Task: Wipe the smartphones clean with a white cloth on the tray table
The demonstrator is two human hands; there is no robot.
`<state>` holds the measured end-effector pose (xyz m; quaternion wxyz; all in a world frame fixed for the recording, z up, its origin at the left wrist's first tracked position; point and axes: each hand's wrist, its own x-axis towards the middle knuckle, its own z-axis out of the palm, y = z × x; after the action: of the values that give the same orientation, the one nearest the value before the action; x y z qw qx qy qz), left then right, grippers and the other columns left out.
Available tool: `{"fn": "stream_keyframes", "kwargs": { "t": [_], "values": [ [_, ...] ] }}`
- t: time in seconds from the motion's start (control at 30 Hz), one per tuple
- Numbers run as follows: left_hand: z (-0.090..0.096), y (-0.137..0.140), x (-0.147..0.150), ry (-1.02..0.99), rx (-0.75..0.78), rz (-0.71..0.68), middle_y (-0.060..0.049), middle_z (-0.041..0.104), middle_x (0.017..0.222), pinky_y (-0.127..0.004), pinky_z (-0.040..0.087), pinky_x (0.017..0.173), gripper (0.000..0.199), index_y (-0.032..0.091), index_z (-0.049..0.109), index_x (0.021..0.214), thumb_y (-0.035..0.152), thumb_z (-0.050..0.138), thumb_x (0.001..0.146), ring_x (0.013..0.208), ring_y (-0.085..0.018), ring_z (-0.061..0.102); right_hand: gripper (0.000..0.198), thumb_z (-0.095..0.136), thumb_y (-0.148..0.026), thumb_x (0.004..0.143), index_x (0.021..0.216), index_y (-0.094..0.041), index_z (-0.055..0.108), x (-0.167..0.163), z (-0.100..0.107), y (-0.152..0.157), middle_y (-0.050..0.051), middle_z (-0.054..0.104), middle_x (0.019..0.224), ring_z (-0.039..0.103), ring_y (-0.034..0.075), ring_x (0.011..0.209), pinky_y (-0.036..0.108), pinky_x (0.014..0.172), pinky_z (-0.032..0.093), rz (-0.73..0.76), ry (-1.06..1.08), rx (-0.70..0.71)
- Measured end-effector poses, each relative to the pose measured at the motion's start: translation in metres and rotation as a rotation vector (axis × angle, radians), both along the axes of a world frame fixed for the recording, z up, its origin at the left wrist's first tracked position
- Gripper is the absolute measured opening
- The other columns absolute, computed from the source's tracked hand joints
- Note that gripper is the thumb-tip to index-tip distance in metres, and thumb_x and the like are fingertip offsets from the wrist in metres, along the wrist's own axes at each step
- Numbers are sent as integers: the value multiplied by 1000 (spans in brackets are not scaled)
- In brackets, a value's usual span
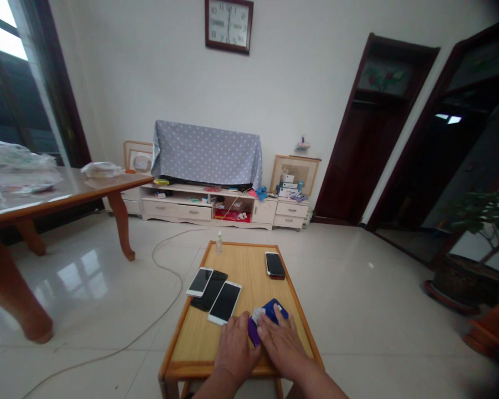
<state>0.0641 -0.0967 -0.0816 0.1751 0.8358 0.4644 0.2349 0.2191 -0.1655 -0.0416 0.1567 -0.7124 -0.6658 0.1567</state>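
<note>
A flat, glossy blue and purple phone (273, 310) lies slantwise near the front of the small wooden table, partly hidden by my hands. My left hand (236, 344) has its fingers closed at the phone's purple left edge. Over the phone lies my right hand (283, 342), its fingers bent and pressing a crumpled whitish wipe (258, 315) onto the surface. To the left are a white phone with a black screen (225, 302), a dark phone (210, 292) and another white phone (200, 282) overlapping the dark one.
At the small table's (243, 256) far left corner stands a clear spray bottle (219, 244). Stacked phones (275, 265) lie at its right edge. A larger table (87, 191) is at left, a cable (166, 318) crosses the floor, and a potted plant (469, 282) stands right.
</note>
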Motion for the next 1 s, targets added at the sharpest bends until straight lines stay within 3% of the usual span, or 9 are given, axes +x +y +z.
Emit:
{"fn": "stream_keyframes", "kwargs": {
  "t": [0.13,0.3,0.5,0.7,0.9,1.0],
  "values": [
    [-2,1,0,19,-17,4,-12,63,126,-35,36,98,50,20,52,133,23,48,84,115,-26,54,52,18,-55,105,150,-43,41,-8,-2,1,-5,44,155,11,27,154,63,121,-2,126,75,-4],
    [2,0,1,22,-37,17,-13,62,127,-37,35,103,64,19,49,137,36,62,77,118,-28,53,54,18,-55,105,143,-40,53,0,-2,8,-4,48,152,10,32,154,68,119,-3,-62,-1,11],
    [-3,2,2,19,-43,21,-13,62,130,-35,36,100,55,20,48,138,23,50,83,118,-26,55,49,21,-56,104,150,-47,39,-13,-5,7,-6,48,152,17,30,153,68,118,-5,120,60,27],
    [-3,0,4,6,12,22,-14,62,129,-37,36,105,67,16,47,140,36,61,78,119,-28,55,55,18,-55,104,145,-41,51,-1,-2,15,-4,47,153,10,32,154,67,117,-8,-85,18,9],
    [-6,2,6,42,9,7,-14,59,136,-37,35,104,53,17,48,141,23,43,89,121,-26,54,49,21,-56,104,149,-48,41,-12,-5,11,-5,48,152,21,32,152,69,117,-6,68,73,40],
    [-8,2,6,32,26,6,-15,59,134,-38,35,106,61,15,45,143,30,53,84,122,-28,53,51,20,-57,104,144,-46,50,0,-5,15,-5,47,153,17,34,152,69,117,-6,-7,34,35]
  ]
}}
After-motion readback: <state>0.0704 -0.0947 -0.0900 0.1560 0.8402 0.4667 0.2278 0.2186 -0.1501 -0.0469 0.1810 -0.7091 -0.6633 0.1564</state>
